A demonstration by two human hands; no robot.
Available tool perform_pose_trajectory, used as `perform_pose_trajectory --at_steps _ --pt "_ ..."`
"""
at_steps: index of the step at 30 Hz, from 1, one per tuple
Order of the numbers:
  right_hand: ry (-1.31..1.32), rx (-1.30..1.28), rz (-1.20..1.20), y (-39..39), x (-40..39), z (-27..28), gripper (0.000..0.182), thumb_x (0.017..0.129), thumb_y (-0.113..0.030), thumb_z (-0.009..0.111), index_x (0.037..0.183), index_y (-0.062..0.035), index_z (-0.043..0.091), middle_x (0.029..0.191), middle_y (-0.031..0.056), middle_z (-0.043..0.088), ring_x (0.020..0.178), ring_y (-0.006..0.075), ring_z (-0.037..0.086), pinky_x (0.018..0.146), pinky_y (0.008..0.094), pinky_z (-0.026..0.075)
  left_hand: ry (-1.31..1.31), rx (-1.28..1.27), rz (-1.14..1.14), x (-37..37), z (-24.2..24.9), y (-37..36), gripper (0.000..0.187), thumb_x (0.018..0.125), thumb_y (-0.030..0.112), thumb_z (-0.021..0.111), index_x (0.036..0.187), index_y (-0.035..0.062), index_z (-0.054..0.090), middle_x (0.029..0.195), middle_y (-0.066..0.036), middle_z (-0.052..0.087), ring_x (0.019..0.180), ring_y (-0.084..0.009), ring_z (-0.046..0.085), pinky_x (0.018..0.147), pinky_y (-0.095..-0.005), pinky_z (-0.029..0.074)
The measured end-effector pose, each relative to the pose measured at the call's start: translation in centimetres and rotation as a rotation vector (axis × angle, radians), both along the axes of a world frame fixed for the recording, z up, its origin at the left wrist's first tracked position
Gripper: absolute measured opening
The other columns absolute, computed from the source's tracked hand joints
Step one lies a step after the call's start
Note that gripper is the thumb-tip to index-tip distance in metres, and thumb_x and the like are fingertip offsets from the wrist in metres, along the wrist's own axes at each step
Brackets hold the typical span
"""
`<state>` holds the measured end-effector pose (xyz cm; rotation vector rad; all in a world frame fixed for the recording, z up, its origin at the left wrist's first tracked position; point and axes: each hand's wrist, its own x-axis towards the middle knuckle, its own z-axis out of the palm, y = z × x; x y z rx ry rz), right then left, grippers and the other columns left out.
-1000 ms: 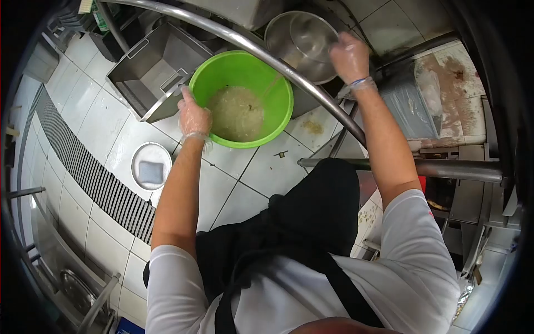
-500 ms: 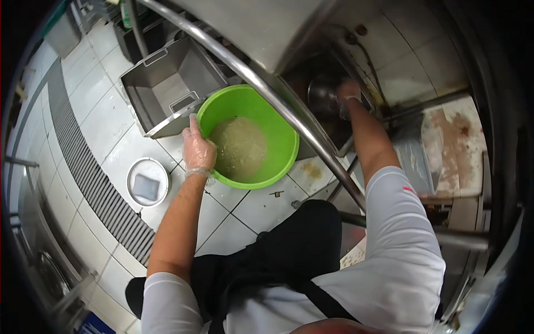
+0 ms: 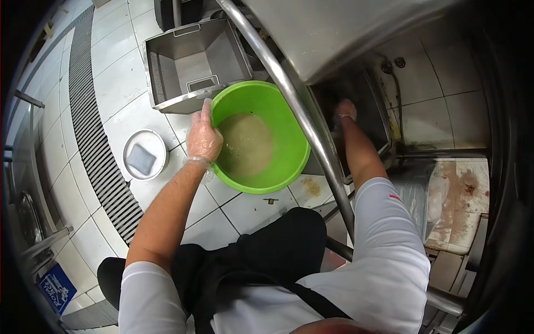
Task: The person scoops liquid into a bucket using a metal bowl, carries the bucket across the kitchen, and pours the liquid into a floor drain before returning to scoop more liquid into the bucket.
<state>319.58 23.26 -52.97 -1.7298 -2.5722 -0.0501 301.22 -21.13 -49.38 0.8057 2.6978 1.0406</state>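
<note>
My left hand [image 3: 204, 136], in a clear plastic glove, grips the left rim of a green tub [image 3: 300, 167], its first fingers lying along the outside. Cloudy, brownish liquid [image 3: 245, 145] covers the tub's bottom. Beyond the slanting metal rail, my gloved right hand [image 3: 346, 109] reaches down into a dark metal container [image 3: 384, 125] and looks closed. Shadow hides its fingertips and whatever they hold.
A rectangular steel bin [image 3: 219, 53] with wire handles touches the tub's far side. Left of me stands a white bucket [image 3: 164, 153] with a grey pad [image 3: 141, 160] in it. A metal rail [image 3: 278, 69] crosses between my arms. A drain grate [image 3: 97, 133] runs along the tiled floor.
My view has turned and shifted. My right hand has gone lower into the dark container, and the round metal vessel beside it no longer shows clearly. My left hand stays at the tub's rim.
</note>
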Motion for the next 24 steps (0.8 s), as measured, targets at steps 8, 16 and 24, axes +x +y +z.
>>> perform_pose_trajectory --at_steps 8,16,24 --pt "-0.114 -0.153 0.273 -1.5 1.0 -2.5 0.027 0.08 -0.024 0.051 0.09 -0.0048 0.068 0.096 0.0218 0.063 0.093 0.0374 0.061 0.081 0.0455 0.049 0.007 0.007 -0.012 0.1 0.0 0.1 0.064 0.074 0.001 0.05 0.135 0.0093 0.035 0.107 -0.021 0.048 0.084 -0.0401 0.058 0.071 -0.0468 0.049" --pt "-0.532 0.147 0.651 0.2 5.2 -4.0 0.021 0.07 -0.018 0.056 0.072 -0.0016 0.069 0.082 0.0207 0.065 0.073 0.0309 0.067 0.064 0.0427 0.054 -0.022 -0.013 -0.01 0.0 0.3 0.0 0.064 0.075 0.001 0.05 0.136 0.009 0.033 0.107 -0.021 0.048 0.087 -0.0396 0.058 0.074 -0.0463 0.049" --pt "0.385 -0.373 -0.021 -2.3 8.1 -3.5 0.016 0.076 -0.013 0.05 0.068 -0.0035 0.061 0.063 0.014 0.058 0.054 0.025 0.059 0.046 0.0391 0.046 -0.008 -0.036 -0.025 -0.1 -0.3 -0.1 0.065 0.075 0.002 0.048 0.137 0.0096 0.031 0.107 -0.021 0.048 0.088 -0.04 0.058 0.073 -0.047 0.049"
